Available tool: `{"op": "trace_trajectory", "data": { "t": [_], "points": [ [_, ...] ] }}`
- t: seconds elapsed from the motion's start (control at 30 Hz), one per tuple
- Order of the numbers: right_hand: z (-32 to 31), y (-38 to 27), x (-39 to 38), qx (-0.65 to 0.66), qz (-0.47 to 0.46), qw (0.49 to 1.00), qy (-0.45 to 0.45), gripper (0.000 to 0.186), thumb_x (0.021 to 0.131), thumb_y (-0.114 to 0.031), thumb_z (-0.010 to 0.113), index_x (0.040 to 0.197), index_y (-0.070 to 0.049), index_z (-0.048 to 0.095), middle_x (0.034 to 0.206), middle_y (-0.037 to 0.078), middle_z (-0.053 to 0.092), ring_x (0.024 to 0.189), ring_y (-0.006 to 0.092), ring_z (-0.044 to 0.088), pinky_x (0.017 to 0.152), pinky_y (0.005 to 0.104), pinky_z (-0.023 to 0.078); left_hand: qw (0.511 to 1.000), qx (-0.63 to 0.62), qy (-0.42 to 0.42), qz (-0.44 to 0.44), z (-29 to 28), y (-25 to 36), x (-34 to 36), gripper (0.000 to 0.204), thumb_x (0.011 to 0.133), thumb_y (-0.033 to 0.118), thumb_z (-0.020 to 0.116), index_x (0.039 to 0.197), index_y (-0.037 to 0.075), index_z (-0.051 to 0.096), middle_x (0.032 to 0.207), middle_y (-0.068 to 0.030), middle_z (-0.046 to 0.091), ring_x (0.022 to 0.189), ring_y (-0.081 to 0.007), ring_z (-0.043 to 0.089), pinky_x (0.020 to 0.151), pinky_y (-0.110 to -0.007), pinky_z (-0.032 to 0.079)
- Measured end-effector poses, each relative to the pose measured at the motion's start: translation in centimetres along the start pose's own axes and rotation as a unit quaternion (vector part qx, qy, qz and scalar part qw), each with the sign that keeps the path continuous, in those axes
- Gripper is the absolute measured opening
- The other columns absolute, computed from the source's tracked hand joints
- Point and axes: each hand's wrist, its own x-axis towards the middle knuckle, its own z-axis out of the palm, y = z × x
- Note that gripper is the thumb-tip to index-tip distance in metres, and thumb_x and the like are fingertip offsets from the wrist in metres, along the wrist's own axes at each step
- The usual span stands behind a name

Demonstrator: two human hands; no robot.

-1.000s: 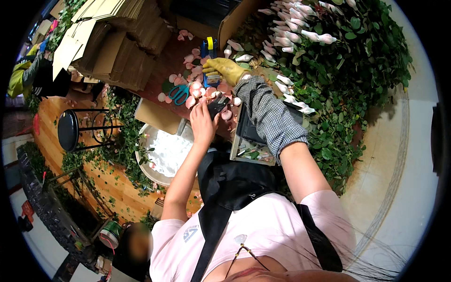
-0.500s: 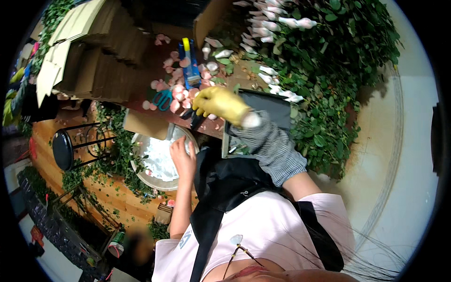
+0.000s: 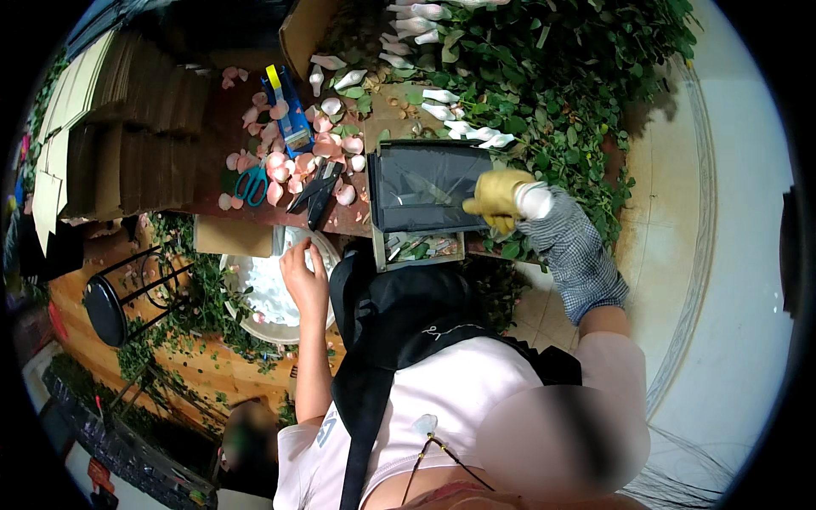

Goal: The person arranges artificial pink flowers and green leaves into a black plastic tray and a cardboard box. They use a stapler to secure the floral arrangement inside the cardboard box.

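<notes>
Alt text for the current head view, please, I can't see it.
Bare left hand by a round tub of white material; yellow-gloved right hand at the right edge of a black tray. Farther back lie teal scissors, a blue dispenser and pink petals; leafy stems spread at right.

The black tray [image 3: 408,180] is rectangular and shallow, open at the top, lying just past twelve o'clock from the view's middle. The black hand tool [image 3: 321,185] lies at nine o'clock from it, its two arms spread in a V. At eight o'clock from the tray sits a round, pale-rimmed bin [image 3: 274,335] holding white stuff [image 3: 265,285].
</notes>
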Motion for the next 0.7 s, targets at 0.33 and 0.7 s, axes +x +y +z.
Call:
{"op": "trace_trajectory", "data": {
  "t": [0.33, 0.7],
  "points": [
    [-4.2, -0.9, -0.5, 0.336, -0.242, 0.91, 0.036, 0.037, 0.103, -0.031, 0.058, 0.115, 0.003, 0.066, 0.098, 0.014, 0.073, 0.085, 0.018, 0.07, 0.078, 0.0308, 0.057, 0.998, -0.013, 0.05, -0.023, -1.4, 0.2, -0.1, 0.017, 0.098, 0.01, 0.059, 0.11, 0.001, 0.067, 0.104, -0.0133, 0.067, 0.103, -0.033, 0.058, 0.093, -0.043, 0.045],
    [-10.2, -15.5, 12.7, 0.59, -0.43, 0.635, 0.253, 0.051, 0.1, -0.032, 0.063, 0.139, -0.001, 0.053, 0.125, 0.01, 0.065, 0.112, 0.0173, 0.06, 0.095, 0.0321, 0.049, 0.997, -0.055, 0.037, -0.032, -0.7, -0.5, 1.5, 0.015, 0.096, 0.008, 0.06, 0.107, 0.001, 0.068, 0.104, -0.0169, 0.068, 0.101, -0.035, 0.062, 0.091, -0.042, 0.047]
  ]
}}
